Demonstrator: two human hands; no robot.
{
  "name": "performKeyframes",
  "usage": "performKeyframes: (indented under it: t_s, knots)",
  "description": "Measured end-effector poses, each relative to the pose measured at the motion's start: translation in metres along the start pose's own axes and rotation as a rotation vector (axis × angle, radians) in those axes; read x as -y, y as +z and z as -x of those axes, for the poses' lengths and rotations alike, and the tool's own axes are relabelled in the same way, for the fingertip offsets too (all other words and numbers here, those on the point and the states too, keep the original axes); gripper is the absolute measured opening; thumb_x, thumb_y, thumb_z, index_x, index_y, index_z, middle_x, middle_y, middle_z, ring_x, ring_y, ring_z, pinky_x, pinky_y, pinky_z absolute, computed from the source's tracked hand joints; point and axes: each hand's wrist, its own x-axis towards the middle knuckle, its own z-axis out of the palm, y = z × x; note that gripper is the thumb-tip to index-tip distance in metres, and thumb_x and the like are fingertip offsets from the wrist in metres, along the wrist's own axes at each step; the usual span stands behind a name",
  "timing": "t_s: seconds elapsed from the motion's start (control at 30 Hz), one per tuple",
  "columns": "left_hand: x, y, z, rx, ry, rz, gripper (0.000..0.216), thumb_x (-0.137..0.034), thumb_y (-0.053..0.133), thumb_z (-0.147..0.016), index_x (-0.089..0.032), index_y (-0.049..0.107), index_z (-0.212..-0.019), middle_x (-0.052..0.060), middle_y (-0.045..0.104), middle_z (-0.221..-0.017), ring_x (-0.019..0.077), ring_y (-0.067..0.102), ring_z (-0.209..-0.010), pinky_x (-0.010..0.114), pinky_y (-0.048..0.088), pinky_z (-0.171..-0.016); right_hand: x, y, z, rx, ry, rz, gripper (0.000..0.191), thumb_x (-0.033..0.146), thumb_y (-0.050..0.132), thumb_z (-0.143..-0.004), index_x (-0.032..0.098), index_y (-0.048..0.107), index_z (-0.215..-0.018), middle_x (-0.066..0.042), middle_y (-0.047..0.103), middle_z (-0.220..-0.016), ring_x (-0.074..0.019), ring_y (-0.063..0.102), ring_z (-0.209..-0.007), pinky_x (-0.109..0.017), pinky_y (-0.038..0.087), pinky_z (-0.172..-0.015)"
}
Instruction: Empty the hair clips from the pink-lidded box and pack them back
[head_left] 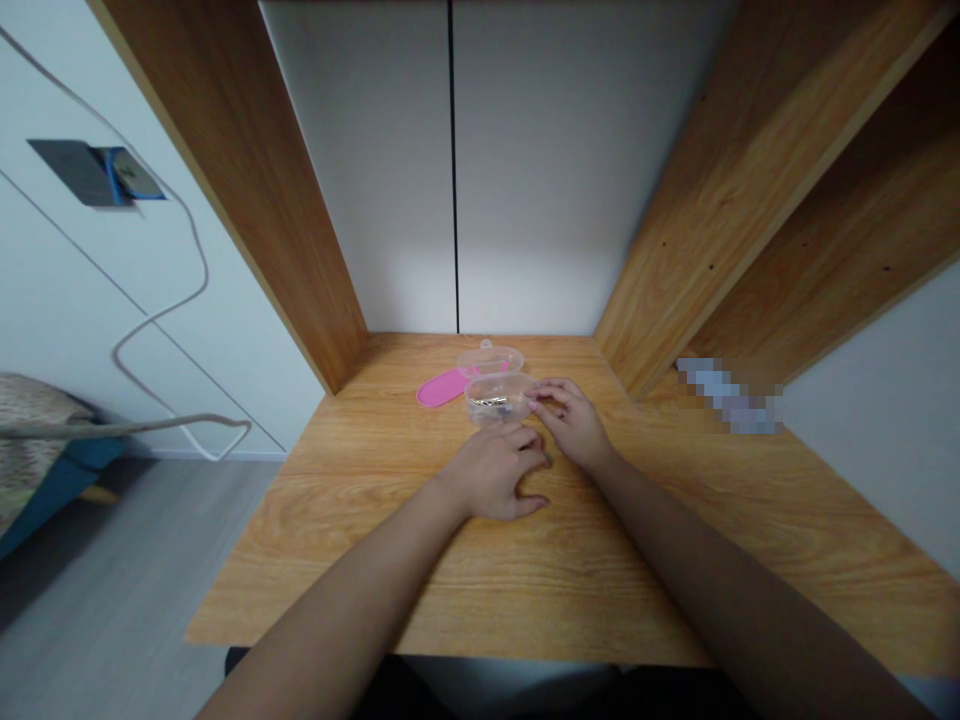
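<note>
Two clear plastic tubs stand on the wooden desk. The nearer tub has small dark bits at its bottom. The farther tub sits just behind it. A pink oval lid lies flat to their left. My right hand rests beside the nearer tub, its fingertips curled at the tub's right rim. My left hand lies palm down on the desk just in front of that tub, fingers loosely bent, thumb spread out, holding nothing.
Wooden side panels wall in the desk on the left and right, with a white back panel behind. A white cable hangs down the left wall. A blurred object lies on the desk's right side. A cushioned seat is at far left.
</note>
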Motion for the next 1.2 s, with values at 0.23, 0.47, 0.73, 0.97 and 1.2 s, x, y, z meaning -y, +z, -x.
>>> performKeyframes:
  t_s: [0.23,0.47,0.73,0.97,1.2]
  knots:
    - [0.008,-0.002,0.001,-0.018,-0.042,-0.075,0.039,-0.052,0.063,-0.088,-0.020,0.069,-0.110,0.010,0.066,-0.111,0.0279,0.058,-0.111,0.042,0.047,-0.096,-0.001,0.000,0.000,0.009,-0.009,-0.008,0.030,0.048,0.065,-0.090,0.024,0.075,-0.105,-0.010,0.056,-0.115,-0.0248,0.062,-0.109,-0.033,0.064,-0.071]
    - [0.010,0.000,0.001,-0.047,-0.059,-0.066,0.043,-0.055,0.061,-0.090,-0.019,0.070,-0.111,0.010,0.069,-0.109,0.0276,0.060,-0.110,0.041,0.048,-0.098,0.000,0.000,0.000,0.006,-0.008,-0.002,0.029,0.047,0.065,-0.090,0.024,0.075,-0.105,-0.011,0.057,-0.115,-0.0244,0.062,-0.108,-0.033,0.065,-0.071]
    - [0.010,-0.001,0.002,-0.040,-0.102,-0.121,0.043,-0.056,0.060,-0.088,-0.018,0.074,-0.104,0.012,0.067,-0.110,0.0284,0.061,-0.105,0.043,0.050,-0.094,0.001,0.000,0.000,0.002,-0.002,0.000,0.030,0.048,0.065,-0.090,0.025,0.075,-0.105,-0.010,0.056,-0.116,-0.0250,0.061,-0.111,-0.033,0.064,-0.071]
    - [0.011,0.000,0.003,-0.035,-0.107,-0.123,0.043,-0.056,0.060,-0.088,-0.018,0.074,-0.104,0.012,0.066,-0.115,0.0289,0.060,-0.106,0.044,0.050,-0.095,-0.002,0.000,0.000,0.003,-0.001,0.005,0.030,0.049,0.065,-0.089,0.024,0.076,-0.104,-0.010,0.056,-0.115,-0.0243,0.062,-0.107,-0.033,0.064,-0.070]
    - [0.005,0.000,0.001,-0.004,-0.003,-0.017,0.051,-0.055,0.058,-0.091,-0.020,0.064,-0.128,0.010,0.067,-0.121,0.0291,0.056,-0.122,0.044,0.045,-0.104,0.000,-0.001,0.000,0.004,-0.006,0.029,0.030,0.048,0.065,-0.090,0.024,0.076,-0.104,-0.011,0.058,-0.115,-0.0243,0.062,-0.105,-0.033,0.064,-0.068]
